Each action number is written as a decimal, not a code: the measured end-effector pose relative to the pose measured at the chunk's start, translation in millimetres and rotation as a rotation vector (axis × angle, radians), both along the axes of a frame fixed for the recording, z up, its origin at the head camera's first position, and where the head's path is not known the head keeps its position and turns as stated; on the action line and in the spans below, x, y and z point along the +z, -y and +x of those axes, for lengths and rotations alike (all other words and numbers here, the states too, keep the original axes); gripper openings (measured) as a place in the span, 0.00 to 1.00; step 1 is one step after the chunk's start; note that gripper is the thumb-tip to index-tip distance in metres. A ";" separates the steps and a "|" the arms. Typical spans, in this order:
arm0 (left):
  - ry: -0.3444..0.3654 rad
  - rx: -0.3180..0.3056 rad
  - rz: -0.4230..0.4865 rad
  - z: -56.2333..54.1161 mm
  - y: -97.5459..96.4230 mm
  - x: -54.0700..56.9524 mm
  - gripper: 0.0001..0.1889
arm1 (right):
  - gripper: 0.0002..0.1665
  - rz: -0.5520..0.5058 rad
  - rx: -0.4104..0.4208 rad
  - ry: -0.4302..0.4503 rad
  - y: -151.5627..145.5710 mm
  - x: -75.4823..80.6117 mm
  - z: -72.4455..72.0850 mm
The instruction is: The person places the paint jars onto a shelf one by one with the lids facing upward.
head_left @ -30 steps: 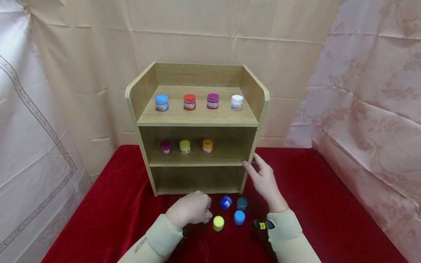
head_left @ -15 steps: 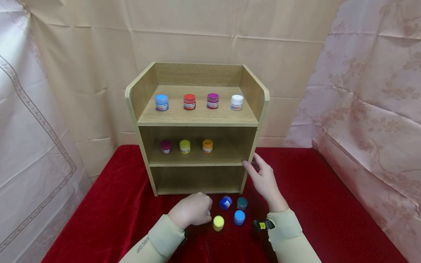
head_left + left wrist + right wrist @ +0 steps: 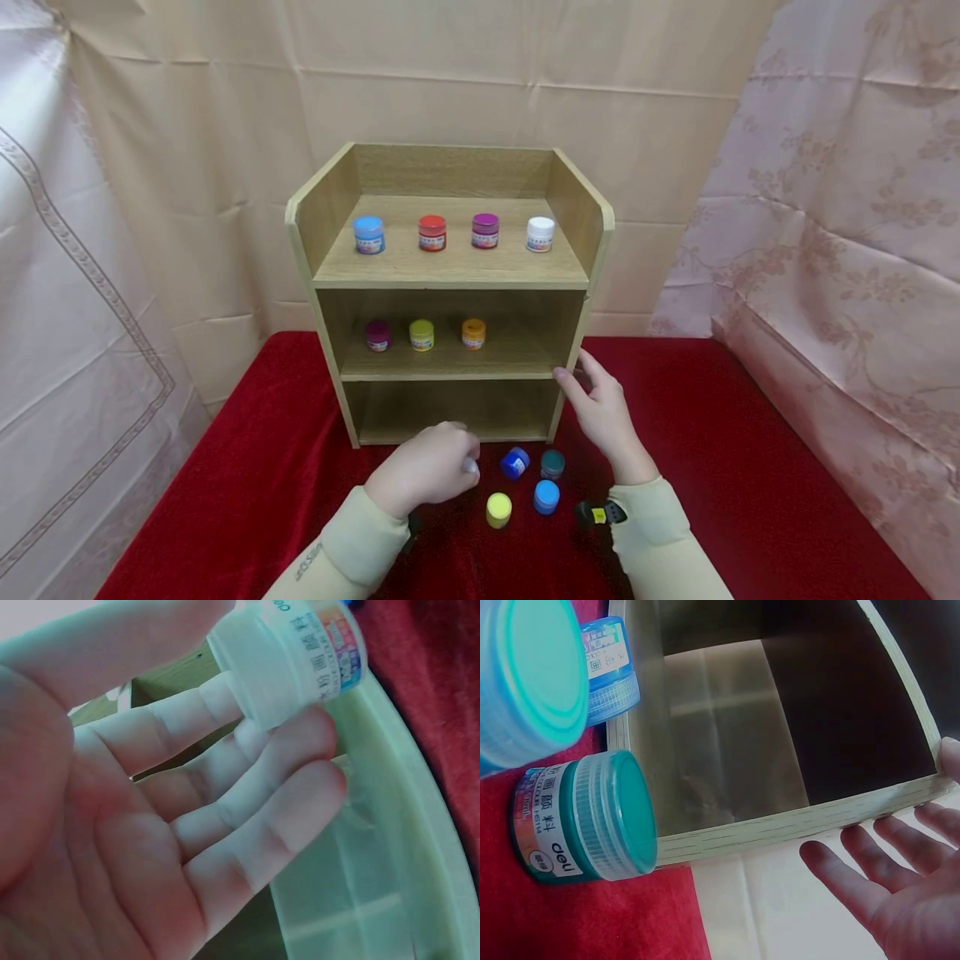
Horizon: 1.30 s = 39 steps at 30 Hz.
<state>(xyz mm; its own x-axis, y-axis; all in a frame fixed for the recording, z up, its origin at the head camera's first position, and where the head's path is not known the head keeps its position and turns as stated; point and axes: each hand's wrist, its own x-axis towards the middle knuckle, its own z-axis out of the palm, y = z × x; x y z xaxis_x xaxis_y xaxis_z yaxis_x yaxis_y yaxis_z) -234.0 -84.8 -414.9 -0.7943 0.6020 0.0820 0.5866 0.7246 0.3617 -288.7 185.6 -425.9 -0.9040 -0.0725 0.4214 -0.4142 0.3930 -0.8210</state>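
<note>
My left hand [image 3: 429,468] pinches a white paint jar [image 3: 289,660] between thumb and fingers, just in front of the wooden shelf's [image 3: 450,369] bottom tier. The head view shows only a sliver of this jar past the fingers. My right hand [image 3: 602,414] rests against the shelf's right side panel, thumb at the front edge and fingers along the outside. Between the hands, on the red cloth, are a yellow jar [image 3: 498,510], a light blue jar [image 3: 546,497], a dark green jar [image 3: 585,817] and a dark blue jar [image 3: 514,463] lying tilted.
On the top tier stand blue [image 3: 369,235], red [image 3: 432,233], purple [image 3: 485,231] and white [image 3: 540,234] jars. The middle tier holds a dark purple jar [image 3: 378,335], a yellow-green jar [image 3: 422,334] and an orange jar [image 3: 473,333]. Curtains [image 3: 450,75] hang behind.
My left hand, holding the white jar, has risen slightly from the cloth and moved toward the shelf. My right hand stays in place on the side panel.
</note>
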 end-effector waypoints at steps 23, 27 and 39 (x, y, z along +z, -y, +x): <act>-0.097 -0.011 0.147 11.6 16.4 33.4 0.04 | 0.32 0.003 0.003 0.005 -0.2 -1.4 -1.0; -0.118 -0.024 0.168 11.4 14.7 34.2 0.05 | 0.32 -0.001 0.003 0.005 -0.9 -1.5 -0.4; -0.389 -0.018 0.358 -4.1 4.0 52.0 0.11 | 0.32 -0.002 0.003 0.029 -0.7 -2.5 -1.8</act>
